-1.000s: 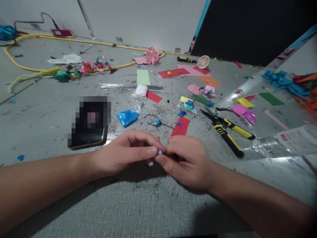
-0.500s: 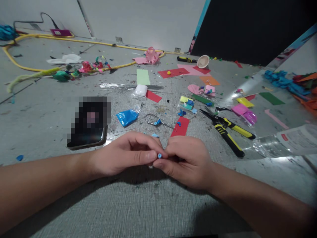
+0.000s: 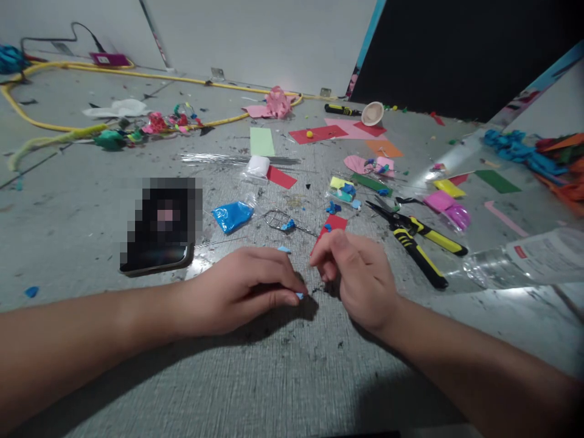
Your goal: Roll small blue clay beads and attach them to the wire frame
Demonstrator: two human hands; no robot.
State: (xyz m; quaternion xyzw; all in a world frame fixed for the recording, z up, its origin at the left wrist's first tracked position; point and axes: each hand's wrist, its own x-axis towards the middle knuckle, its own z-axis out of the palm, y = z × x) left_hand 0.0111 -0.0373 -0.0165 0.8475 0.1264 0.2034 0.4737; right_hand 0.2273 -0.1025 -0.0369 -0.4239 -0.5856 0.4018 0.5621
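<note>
Between the thumb and forefinger of my left hand (image 3: 255, 289) is a small light blue piece of clay (image 3: 300, 295), its tip just above the table. My right hand (image 3: 360, 277) is to its right, apart from it. Its fingers are curled in with the thumb laid over them, and nothing shows in them. Just beyond my hands lie a red paper strip (image 3: 338, 224), a twisted wire loop (image 3: 274, 220) with a blue bit on it, and a blue clay packet (image 3: 232, 216).
A phone (image 3: 159, 225) lies left of my hands. Yellow-black pliers (image 3: 417, 237) and a clear bottle (image 3: 524, 258) are to the right. Farther back are thin wires (image 3: 214, 159), a white packet (image 3: 258, 166), paper pieces and a yellow cable (image 3: 155, 75).
My hands were together around the blue clay piece and have come apart. My right hand has drawn away to the right and turned; the clay stays in my left fingers, a little lower.
</note>
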